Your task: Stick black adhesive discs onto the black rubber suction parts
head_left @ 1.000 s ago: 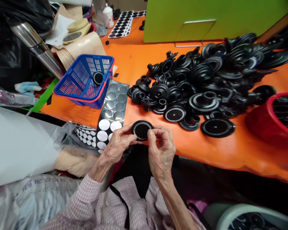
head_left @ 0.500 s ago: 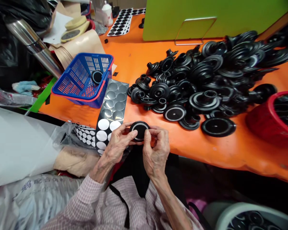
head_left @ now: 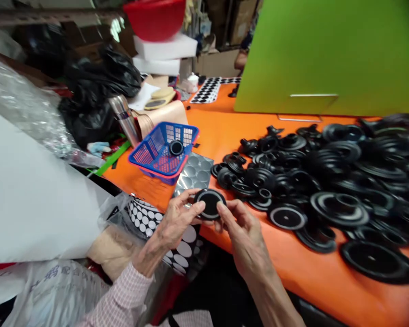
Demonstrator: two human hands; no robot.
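Observation:
Between my two hands is a round black disc-shaped part [head_left: 210, 204] with a pale ring on its face, tilted toward me over the table's front edge. My left hand [head_left: 182, 213] grips its left side, thumb on the face and fingers beneath. On the right side, my right hand [head_left: 241, 222] pinches the rim with its thumb on the face. Just behind my left hand lies a sticker sheet [head_left: 194, 170] with clear round cut-outs; its strip with white dots [head_left: 182, 254] hangs below the table edge. A blue basket [head_left: 150, 159] holds a similar black part [head_left: 176, 147].
A large pile of black flanged parts [head_left: 293, 172] covers the right of the orange table [head_left: 221, 131]. Behind it stands a green board [head_left: 327, 54]. A steel flask [head_left: 124, 119] leans beyond the basket. At the left are a white sheet [head_left: 37, 195] and a plastic sack [head_left: 64, 286].
The view has swung up and to the left, bringing a red basin and white foam blocks into sight. Both hands still hold the disc; my right thumb now lies flatter on its face.

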